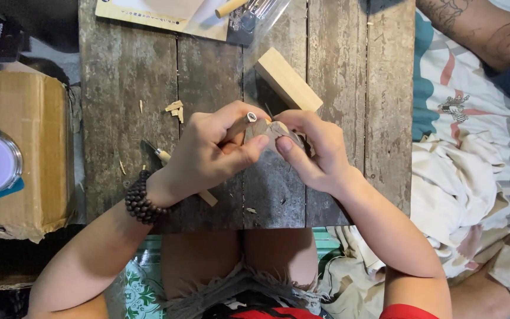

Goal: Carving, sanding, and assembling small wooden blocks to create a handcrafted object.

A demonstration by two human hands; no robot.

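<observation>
Head view. We look straight down on a weathered plank table (pixel 349 118) set over our knees. Our left hand (pixel 208 155) is closed around a wooden-handled carving tool (pixel 240 125), thumb stretched toward the work; the metal-ringed end of the handle shows at 12 o'clock of the fist. Our right hand (pixel 314 150) pinches a small wooden workpiece (pixel 273 130) between thumb and fingers, with the tool meeting it at the centre of the table. We cannot tell the exact blade contact, since the fingers cover it.

State of progress, as we judge it: the workpiece already looks irregular and partly shaped, and a few wood chips (pixel 174 109) lie at 10 o'clock of the hands, with slivers scattered over the planks. The chip pile is small, so we judge the carving to be at an early to middle stage; the final form is not readable.

An uncut pale wood block (pixel 287 80) lies at 12 o'clock, just beyond the hands, untouched. A second tool (pixel 163 156) lies on the table under the left wrist, at 8 o'clock of the workpiece. A cardboard box (pixel 25 147) stands at 9 o'clock. A bead bracelet (pixel 140 201) rings the left wrist. Another person's arm (pixel 479 32) rests at 2 o'clock on patterned bedding (pixel 467 147).
</observation>
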